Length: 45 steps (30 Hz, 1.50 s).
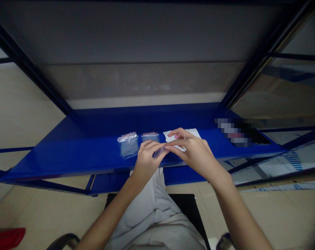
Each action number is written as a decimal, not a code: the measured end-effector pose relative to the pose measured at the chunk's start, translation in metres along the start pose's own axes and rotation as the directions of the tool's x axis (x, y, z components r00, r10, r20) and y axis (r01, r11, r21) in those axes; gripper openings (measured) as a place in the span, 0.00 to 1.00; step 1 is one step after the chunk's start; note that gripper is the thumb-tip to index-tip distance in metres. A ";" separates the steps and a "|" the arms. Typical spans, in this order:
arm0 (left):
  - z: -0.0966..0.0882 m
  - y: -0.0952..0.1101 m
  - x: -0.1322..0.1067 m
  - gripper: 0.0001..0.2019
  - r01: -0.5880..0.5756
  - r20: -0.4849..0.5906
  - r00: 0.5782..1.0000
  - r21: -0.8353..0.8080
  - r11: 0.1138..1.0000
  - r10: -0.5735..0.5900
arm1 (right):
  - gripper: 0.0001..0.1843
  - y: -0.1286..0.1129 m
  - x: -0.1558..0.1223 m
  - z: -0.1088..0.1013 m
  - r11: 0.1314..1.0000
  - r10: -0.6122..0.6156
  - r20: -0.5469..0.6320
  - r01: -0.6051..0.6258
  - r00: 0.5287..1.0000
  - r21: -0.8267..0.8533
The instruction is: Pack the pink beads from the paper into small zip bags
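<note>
My left hand [148,160] pinches a small clear plastic bag [158,151] above the blue shelf. My right hand [192,151] is just to its right, with the index fingertip against the bag's edge. That hand's thumb and fingers arch over a sheet of white paper [192,133], near a small pink item [176,136]. Whether the right hand grips anything is hard to tell. Left of my hands lie two more clear zip bags, one [127,144] near the shelf's front and one [150,137] behind my left hand.
The blue metal shelf [68,156] runs across the view inside a dark frame, with a grey wall behind it. A pixelated object [238,132] lies at its right end. Below are a black seat [188,205], my light trousers and a red item [6,239].
</note>
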State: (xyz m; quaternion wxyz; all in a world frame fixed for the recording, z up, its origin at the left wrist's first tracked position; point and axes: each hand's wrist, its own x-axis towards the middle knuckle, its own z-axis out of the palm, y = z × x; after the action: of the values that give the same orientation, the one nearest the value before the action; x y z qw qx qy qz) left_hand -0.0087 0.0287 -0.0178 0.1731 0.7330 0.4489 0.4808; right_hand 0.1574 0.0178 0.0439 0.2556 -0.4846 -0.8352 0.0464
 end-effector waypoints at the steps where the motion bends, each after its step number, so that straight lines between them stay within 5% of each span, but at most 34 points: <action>1: 0.000 0.000 0.000 0.07 0.026 0.008 1.000 -0.026 0.999 -0.026 | 0.10 0.000 0.000 -0.001 1.000 0.003 0.012 -0.003 1.000 0.004; 9: -0.011 0.005 0.005 0.09 0.370 0.284 0.918 -0.357 0.858 -0.278 | 0.09 0.012 0.001 -0.005 0.980 -0.030 0.072 0.015 0.997 0.196; 16: -0.015 0.008 0.005 0.09 0.535 0.517 0.814 -0.491 0.688 -0.265 | 0.06 0.015 0.002 -0.010 0.914 -0.108 0.019 0.092 0.994 0.395; 22: -0.015 0.007 0.008 0.07 0.393 0.392 0.895 -0.474 0.788 -0.211 | 0.07 0.013 -0.001 -0.014 0.906 -0.128 0.057 0.093 0.990 0.413; 29: -0.012 0.010 0.018 0.07 0.350 0.354 0.918 -0.510 0.785 -0.179 | 0.07 0.010 0.001 -0.019 0.935 -0.082 -0.024 0.085 0.996 0.345; 34: 0.024 -0.035 0.047 0.05 0.262 0.083 0.962 -0.541 0.799 -0.259 | 0.12 0.055 0.011 0.030 0.968 0.136 -0.200 -0.087 0.970 0.237; 39: 0.050 -0.069 0.062 0.13 0.261 -0.050 0.932 -0.597 0.758 -0.360 | 0.13 0.101 0.010 0.075 0.915 0.285 -0.167 -0.216 0.944 0.342; 45: 0.038 -0.060 0.060 0.15 0.266 -0.021 0.927 -0.668 0.695 -0.375 | 0.13 0.077 0.013 0.052 0.978 0.147 0.069 -0.155 0.987 0.136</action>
State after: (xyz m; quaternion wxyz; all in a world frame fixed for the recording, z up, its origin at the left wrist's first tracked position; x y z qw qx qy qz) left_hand 0.0022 0.1175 -0.0440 0.4637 0.4960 0.3854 0.6248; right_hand 0.1878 0.0775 -0.0215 0.2604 -0.5259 -0.7978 0.1386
